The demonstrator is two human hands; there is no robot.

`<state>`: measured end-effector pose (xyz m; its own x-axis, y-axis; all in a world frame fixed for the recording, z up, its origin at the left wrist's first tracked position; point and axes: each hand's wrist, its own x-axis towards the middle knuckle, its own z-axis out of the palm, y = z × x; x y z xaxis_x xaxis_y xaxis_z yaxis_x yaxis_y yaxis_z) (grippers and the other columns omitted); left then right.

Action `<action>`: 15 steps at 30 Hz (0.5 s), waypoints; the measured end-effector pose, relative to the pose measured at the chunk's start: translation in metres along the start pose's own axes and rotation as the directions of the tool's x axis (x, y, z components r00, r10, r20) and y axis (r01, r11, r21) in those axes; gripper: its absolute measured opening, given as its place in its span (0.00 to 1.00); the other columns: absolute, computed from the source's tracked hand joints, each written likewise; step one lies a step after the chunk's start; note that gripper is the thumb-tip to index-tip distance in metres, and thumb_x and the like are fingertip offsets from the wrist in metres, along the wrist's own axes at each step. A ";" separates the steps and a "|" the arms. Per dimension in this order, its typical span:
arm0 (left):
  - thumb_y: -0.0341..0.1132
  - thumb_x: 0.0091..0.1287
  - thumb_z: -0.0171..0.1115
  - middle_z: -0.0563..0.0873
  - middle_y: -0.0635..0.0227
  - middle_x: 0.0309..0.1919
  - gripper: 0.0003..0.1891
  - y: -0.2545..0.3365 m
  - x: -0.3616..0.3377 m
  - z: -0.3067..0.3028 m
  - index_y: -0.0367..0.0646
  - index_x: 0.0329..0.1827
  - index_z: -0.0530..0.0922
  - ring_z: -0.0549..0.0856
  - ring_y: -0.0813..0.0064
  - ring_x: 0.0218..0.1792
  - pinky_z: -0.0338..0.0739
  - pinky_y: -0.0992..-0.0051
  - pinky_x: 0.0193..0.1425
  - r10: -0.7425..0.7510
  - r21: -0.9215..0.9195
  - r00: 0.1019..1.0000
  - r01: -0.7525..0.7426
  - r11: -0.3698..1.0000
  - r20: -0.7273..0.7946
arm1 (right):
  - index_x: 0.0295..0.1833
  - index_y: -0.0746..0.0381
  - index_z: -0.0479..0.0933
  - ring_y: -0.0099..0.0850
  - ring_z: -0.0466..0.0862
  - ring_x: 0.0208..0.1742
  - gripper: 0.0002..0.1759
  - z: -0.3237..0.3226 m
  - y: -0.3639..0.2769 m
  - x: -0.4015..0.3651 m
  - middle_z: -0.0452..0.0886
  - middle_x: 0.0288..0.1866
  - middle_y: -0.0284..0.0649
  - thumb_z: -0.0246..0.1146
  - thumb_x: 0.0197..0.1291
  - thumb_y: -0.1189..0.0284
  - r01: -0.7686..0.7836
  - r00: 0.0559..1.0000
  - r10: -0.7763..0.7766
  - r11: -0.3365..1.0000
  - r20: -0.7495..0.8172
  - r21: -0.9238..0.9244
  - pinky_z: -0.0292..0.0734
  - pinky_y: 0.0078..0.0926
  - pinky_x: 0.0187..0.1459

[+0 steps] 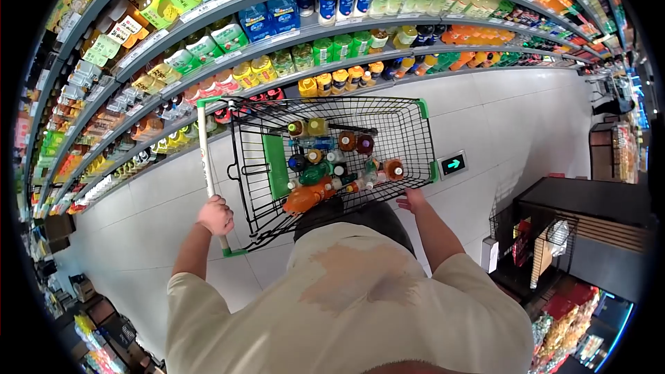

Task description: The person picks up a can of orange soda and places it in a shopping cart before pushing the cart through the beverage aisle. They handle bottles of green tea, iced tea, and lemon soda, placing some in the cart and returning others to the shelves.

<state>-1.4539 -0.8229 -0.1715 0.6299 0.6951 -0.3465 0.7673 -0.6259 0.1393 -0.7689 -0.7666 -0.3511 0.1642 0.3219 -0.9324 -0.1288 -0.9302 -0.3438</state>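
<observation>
A black wire shopping cart (405, 114) with green corners stands sideways in front of me. My left hand (216, 215) is closed around its pale handle bar (205, 145), near the green end close to me. At the cart's near side, my right hand (412, 200) has its fingers stretched out, fingertips right beside the wire rim. Several drink bottles lie and stand inside the basket. Among them are an orange drink bottle (302, 199), a green bottle (311, 175) and a dark-capped bottle (297, 161). A green panel (276, 166) sits at the handle end of the basket.
Long curved-looking shelves (242, 57) of bottled drinks run along the far side, close to the cart. A green arrow sign (454, 164) is set in the tiled floor (512, 121). To the right stand a dark display counter (582, 201) and a black wire rack (533, 242).
</observation>
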 end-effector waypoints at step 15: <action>0.50 0.74 0.59 0.82 0.60 0.22 0.23 -0.035 0.053 0.059 0.35 0.52 0.77 0.83 0.56 0.26 0.78 0.58 0.36 -0.991 -0.702 0.073 0.712 -0.025 0.109 | 0.64 0.64 0.72 0.39 0.87 0.35 0.25 -0.024 -0.046 0.019 0.89 0.46 0.47 0.54 0.76 0.55 -0.039 0.993 0.087 0.875 0.076 -0.482 0.81 0.36 0.32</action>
<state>-1.4547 -0.7849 -0.2498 -0.7277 0.6328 -0.2646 0.5139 0.7586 0.4006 -0.7369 -0.7220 -0.3502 0.0776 0.2527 -0.9644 0.3521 -0.9120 -0.2106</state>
